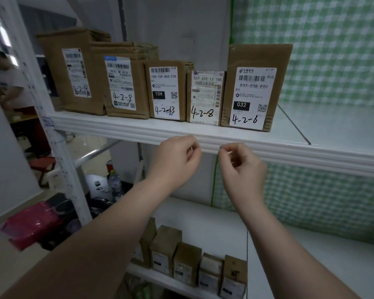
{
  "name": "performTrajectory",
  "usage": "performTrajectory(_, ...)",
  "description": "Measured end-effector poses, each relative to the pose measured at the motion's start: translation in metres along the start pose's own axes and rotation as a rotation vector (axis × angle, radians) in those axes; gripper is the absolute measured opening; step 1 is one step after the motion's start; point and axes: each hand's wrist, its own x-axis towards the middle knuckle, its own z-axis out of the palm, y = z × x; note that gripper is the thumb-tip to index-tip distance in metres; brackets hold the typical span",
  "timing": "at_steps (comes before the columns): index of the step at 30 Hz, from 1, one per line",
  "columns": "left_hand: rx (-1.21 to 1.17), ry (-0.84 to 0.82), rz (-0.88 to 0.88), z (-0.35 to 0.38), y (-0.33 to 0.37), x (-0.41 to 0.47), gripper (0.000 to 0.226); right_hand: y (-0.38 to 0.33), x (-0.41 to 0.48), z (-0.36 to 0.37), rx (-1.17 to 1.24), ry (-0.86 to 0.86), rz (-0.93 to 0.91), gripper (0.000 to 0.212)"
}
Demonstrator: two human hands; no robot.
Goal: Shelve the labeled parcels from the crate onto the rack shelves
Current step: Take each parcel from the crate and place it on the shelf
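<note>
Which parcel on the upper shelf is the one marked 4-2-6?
Start at the white upper shelf, where five parcels stand in a row. Take the row's right end, nearest the green checked cloth. That parcel towers over its small pale neighbour and shows 032 in a black box.

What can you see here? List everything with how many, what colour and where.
upper parcels: five, brown with white labels, in a row on the upper shelf
lower parcels: at least five, brown, in a row on the lower shelf
rack shelves: two in view, white
checked cloth: one, green and white, behind the rack, right
bottle: one, clear, low left among clutter
pink object: one, blurred, lower left
person: one, white top, far left background
hands: two, bare; left hand and right hand, fingers curled, at the upper shelf's front edge, nothing visibly held
</note>
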Motion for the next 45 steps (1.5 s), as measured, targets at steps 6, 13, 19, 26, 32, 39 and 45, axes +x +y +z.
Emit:
performTrajectory(6,-0.017,-0.028,-0.127,-0.048,-0.015,-0.076,0.032,-0.018,-0.064,0.016,-0.005,-0.244,0.146,0.017)
performTrajectory(13,-0.033,-0.41,-0.543,-0.16,-0.074,-0.223,0.015,-0.087,-0.205,0.077,0.052,-0.457,0.243,0.022)
performTrajectory(19,0.119,-0.458,-0.793,-0.277,-0.119,-0.374,0.025,-0.157,-0.352,0.143,0.107,-0.794,0.308,0.029)
performTrajectory(26,0.124,-0.454,-1.235,-0.367,-0.146,-0.512,0.016,-0.198,-0.466,0.196,-0.061,-1.283,0.337,0.015)
performTrajectory(32,0.126,-0.459,-1.445,-0.387,-0.16,-0.584,0.033,-0.194,-0.526,0.23,-0.279,-1.541,0.383,0.02)
performTrajectory(39,0.015,-0.543,-1.621,-0.368,-0.216,-0.621,0.042,-0.161,-0.577,0.291,-0.376,-1.742,0.686,0.026)
performTrajectory(45,-0.078,-0.65,-1.747,-0.335,-0.28,-0.641,0.041,-0.123,-0.62,0.341,-0.432,-1.678,1.001,0.016)
